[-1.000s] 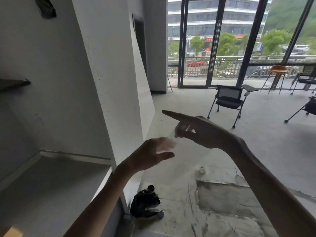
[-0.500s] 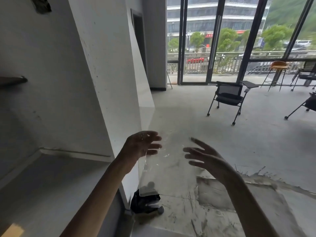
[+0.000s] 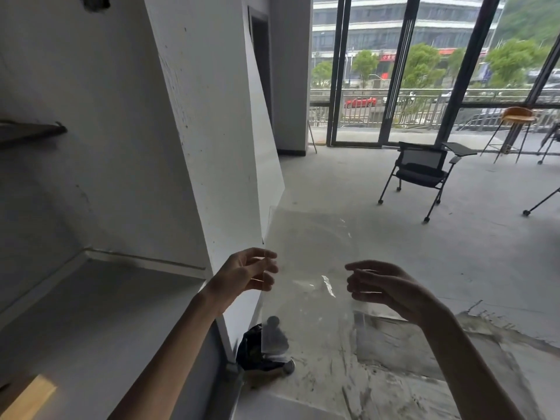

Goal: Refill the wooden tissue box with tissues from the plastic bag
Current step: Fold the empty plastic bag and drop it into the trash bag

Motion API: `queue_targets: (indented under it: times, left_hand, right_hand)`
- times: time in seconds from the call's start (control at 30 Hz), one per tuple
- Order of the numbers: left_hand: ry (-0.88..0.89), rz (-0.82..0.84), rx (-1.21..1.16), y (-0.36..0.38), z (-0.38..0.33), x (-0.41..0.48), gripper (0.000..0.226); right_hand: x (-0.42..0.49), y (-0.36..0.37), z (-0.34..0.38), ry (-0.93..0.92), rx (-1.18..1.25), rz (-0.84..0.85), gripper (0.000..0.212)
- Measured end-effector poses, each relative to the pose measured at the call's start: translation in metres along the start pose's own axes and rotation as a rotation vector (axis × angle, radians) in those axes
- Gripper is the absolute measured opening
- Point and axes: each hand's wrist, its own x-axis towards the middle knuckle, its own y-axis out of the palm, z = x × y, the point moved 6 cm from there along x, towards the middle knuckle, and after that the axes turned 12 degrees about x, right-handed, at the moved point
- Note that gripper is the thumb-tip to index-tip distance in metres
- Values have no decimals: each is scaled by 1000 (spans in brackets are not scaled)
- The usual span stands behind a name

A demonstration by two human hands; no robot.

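Note:
A clear, flat plastic bag (image 3: 309,268) hangs in the air in front of me, with no tissues visible inside it. My left hand (image 3: 248,272) pinches its left edge between thumb and fingers. My right hand (image 3: 381,286) is at the bag's right side with fingers spread and curled; I cannot tell if it touches the plastic. A light wooden corner (image 3: 28,397), perhaps the tissue box, shows at the bottom left on the grey shelf (image 3: 100,313).
A white partition wall (image 3: 212,147) rises just left of the bag. A black object (image 3: 257,350) lies on the concrete floor below it. A black chair (image 3: 421,174) and an orange stool (image 3: 516,116) stand far off by the glass doors.
The bag has spread out flat and risen between my hands. My right hand let go of it, dropped lower and opened its fingers, and has now moved back to the bag's right side.

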Motion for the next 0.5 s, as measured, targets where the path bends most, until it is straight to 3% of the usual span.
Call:
queue_targets:
  times: [0.13, 0.37, 0.5]
  left_hand:
    - [12, 88, -21, 6, -2, 1, 39]
    - [173, 47, 17, 2, -10, 6, 37]
    - [241, 54, -46, 3, -14, 7, 39]
  right_hand:
    - [1, -1, 11, -72, 2, -45, 31]
    - [-8, 1, 27, -100, -92, 36, 41]
    - [-12, 3, 40, -260, -64, 6, 27]
